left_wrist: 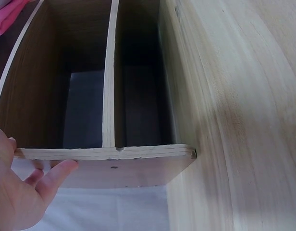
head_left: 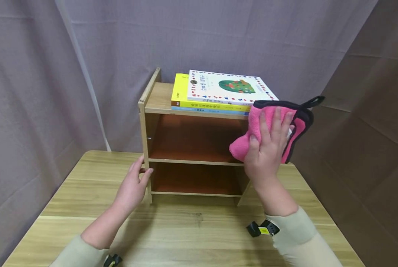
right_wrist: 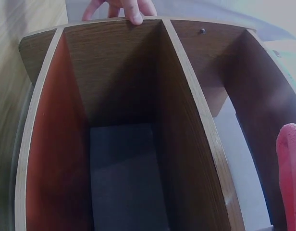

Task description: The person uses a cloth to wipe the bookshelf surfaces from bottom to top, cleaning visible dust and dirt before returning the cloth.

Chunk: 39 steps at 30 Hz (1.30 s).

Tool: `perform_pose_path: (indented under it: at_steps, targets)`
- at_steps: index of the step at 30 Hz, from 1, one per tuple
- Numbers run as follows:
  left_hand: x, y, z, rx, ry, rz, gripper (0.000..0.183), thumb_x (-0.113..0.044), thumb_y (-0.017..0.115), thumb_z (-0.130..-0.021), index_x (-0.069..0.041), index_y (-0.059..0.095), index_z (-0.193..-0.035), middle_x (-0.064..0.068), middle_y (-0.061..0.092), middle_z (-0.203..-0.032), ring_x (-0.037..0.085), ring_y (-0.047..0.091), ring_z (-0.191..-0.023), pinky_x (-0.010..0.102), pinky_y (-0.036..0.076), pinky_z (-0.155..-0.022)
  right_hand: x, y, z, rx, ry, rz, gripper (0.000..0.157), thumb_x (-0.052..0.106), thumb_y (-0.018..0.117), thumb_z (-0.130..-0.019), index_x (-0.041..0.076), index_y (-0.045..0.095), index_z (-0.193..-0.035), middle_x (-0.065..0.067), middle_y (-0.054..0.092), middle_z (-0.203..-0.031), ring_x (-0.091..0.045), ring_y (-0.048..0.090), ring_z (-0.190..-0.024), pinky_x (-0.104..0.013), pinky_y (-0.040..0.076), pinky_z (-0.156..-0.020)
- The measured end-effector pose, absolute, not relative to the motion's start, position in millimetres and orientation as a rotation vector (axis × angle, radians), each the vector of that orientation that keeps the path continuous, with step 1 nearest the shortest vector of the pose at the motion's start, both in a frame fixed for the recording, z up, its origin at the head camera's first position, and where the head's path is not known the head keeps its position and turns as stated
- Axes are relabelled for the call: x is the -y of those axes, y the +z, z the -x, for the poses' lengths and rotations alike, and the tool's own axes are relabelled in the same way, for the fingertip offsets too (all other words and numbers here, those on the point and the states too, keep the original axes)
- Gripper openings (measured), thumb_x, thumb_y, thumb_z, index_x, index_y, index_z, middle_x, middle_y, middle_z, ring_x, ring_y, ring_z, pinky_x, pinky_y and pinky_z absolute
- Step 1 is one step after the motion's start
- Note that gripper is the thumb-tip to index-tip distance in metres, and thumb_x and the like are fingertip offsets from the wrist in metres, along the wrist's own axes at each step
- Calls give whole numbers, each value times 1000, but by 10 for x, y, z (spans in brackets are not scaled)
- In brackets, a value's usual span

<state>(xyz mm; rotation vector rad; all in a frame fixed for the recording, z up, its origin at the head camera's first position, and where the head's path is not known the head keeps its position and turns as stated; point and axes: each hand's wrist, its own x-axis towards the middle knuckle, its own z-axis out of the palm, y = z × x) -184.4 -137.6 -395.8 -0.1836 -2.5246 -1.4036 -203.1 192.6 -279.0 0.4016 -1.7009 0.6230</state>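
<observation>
A small wooden shelf (head_left: 195, 162) stands on the table, its compartments facing me. My left hand (head_left: 133, 184) holds its left side panel at the front edge; in the left wrist view the fingers (left_wrist: 53, 179) lie against the panel's outer face. In the right wrist view, that hand's thumb (right_wrist: 133, 13) hooks over the edge. On the right side of the shelf, my right hand (head_left: 268, 150) lies with straight fingers over a pink cloth (head_left: 240, 146) with black trim and a loop, pressing it there. The cloth hides the right panel's upper part.
A white book (head_left: 205, 87), a yellow book (head_left: 179, 91) and a blue book (head_left: 202, 110) are stacked on the shelf's top board. Grey curtains (head_left: 118, 55) hang behind and to both sides. The wooden table (head_left: 185, 237) extends in front.
</observation>
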Motion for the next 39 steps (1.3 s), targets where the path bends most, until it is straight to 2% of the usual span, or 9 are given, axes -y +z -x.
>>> perform_pose_path:
  at_steps: [11, 24, 34, 39]
  targets:
    - [1390, -3951, 1849, 2527, -1404, 180, 56, -36, 49, -105, -25, 29, -156, 7, 40, -150, 28, 51, -126, 51, 50, -92, -1717, -2807, 2001, 1746, 566, -494, 56, 51, 35, -103, 23, 47, -149, 0, 31, -160, -30, 14, -150, -56, 5, -119]
    - [1359, -3933, 1860, 2522, -1427, 172, 57, -30, 51, -105, -26, 28, -157, 7, 39, -151, 28, 52, -126, 53, 49, -94, -1571, -2803, 1998, 1789, 498, -561, 56, 48, 36, -103, 24, 41, -153, -1, 28, -161, -30, 11, -150, -59, 3, -118]
    - [1375, -3950, 1853, 2529, -1434, 150, 59, -33, 50, -105, -25, 26, -158, 7, 38, -152, 28, 51, -127, 52, 49, -94, -1439, -2804, 1977, 1883, 414, -596, 55, 46, 30, -106, 27, 29, -157, -1, 22, -164, -32, 8, -151, -59, 0, -118]
    - [1382, -3960, 1859, 2536, -1441, 151, 58, -37, 50, -104, -29, 27, -157, 5, 38, -152, 27, 52, -127, 51, 51, -91, -1379, -2804, 1977, 1898, 389, -604, 55, 44, 31, -106, 26, 27, -158, 0, 20, -164, -32, 7, -151, -59, 0, -118]
